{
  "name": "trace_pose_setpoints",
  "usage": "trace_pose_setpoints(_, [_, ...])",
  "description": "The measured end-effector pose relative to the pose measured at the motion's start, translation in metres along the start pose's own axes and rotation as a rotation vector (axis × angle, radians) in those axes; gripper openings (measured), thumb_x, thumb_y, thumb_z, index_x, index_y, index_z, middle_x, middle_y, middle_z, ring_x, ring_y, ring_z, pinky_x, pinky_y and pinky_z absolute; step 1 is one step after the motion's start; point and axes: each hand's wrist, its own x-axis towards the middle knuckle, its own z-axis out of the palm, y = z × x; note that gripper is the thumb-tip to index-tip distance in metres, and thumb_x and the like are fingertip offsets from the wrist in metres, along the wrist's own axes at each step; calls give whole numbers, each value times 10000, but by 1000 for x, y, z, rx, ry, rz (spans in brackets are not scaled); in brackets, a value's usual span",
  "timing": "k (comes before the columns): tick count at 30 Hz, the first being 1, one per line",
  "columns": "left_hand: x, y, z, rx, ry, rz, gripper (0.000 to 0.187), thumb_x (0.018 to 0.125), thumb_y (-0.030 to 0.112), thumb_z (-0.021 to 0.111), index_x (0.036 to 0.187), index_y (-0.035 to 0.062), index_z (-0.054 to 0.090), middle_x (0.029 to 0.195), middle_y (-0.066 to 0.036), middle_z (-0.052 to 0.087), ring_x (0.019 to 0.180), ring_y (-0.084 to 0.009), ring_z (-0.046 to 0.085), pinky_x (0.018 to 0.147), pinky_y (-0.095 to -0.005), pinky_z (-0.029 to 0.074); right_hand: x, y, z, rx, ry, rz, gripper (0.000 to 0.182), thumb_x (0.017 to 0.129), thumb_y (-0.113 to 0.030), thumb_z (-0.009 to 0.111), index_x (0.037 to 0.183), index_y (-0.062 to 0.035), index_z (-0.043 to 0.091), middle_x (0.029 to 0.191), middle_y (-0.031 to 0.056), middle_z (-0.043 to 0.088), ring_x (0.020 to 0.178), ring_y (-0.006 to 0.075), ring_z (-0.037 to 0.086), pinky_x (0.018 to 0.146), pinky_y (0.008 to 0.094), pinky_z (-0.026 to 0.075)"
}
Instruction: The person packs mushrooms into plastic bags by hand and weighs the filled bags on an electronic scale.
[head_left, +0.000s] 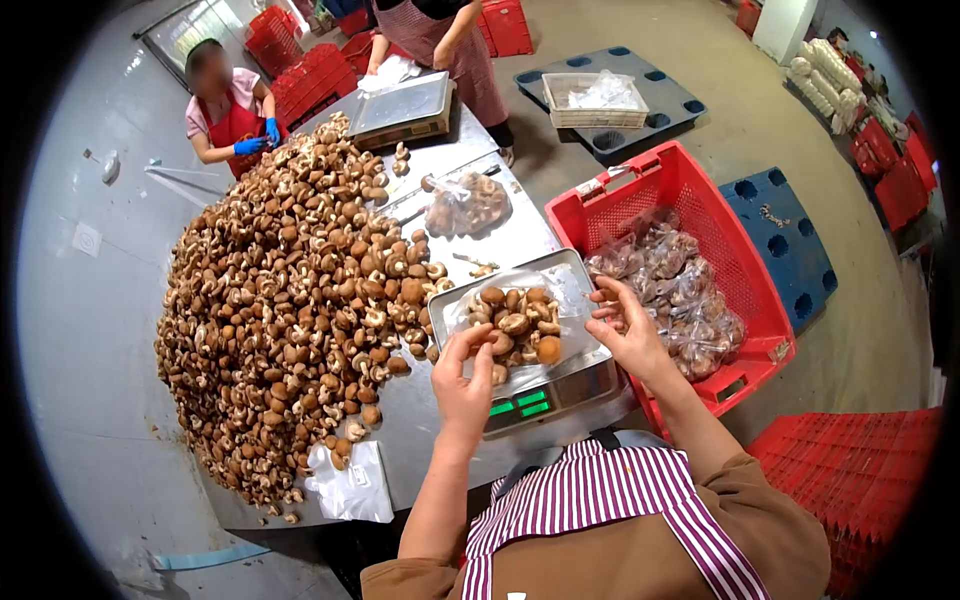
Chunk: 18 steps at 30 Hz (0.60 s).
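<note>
A clear plastic bag of brown mushrooms (pixel 520 322) lies spread on the pan of a digital scale (pixel 560 385) with a green lit display. My left hand (pixel 463 385) is at the bag's left side, thumb and fingers bent but apart, with the fingertips beside the mushrooms. Over the right edge of the scale pan, my right hand (pixel 628 325) has its fingers spread, with nothing seen in them. Whether either hand touches the plastic is hard to tell. Left of the scale rises a big heap of loose mushrooms (pixel 290 310).
A red crate (pixel 735 290) with several filled bags (pixel 680 300) stands to the right. Behind the scale sit another filled bag (pixel 468 205) and a second scale (pixel 402 105). White plastic bags (pixel 350 482) lie at the table's front edge. Two people stand across the table.
</note>
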Motion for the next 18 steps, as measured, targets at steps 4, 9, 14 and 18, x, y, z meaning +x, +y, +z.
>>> trace_pose_setpoints(4, [0,-38,-9,235,-109,-55,232,851,-11,633,1076,22,677,1008,-155,685,916,-311,657,812,-390,516,-4,0,-7,2,-39,40,640,867,-200,744,1404,-9,453,1251,138,585,1049,206,600,847,316,511])
trace_pose_setpoints(9, [13,-51,15,434,-221,111,302,817,35,674,1119,37,661,1020,-155,657,998,-353,611,872,-420,500,-8,-13,3,-23,-45,-3,650,864,-209,748,1408,-17,448,1292,126,553,1079,204,583,854,320,506])
trace_pose_setpoints(14, [24,-83,58,824,-278,396,366,765,98,705,1128,97,660,1064,-132,641,1038,-309,596,946,-449,430,-2,-22,10,-45,-70,-53,635,867,-202,739,1404,-19,454,1310,122,537,1080,203,586,861,314,497])
trace_pose_setpoints(18, [22,-101,60,690,-243,277,348,777,107,659,1124,93,653,1034,-139,608,1014,-335,586,895,-439,460,-1,-13,4,-31,-49,-42,590,877,-187,719,1386,-15,475,1304,121,541,1065,195,587,855,303,496])
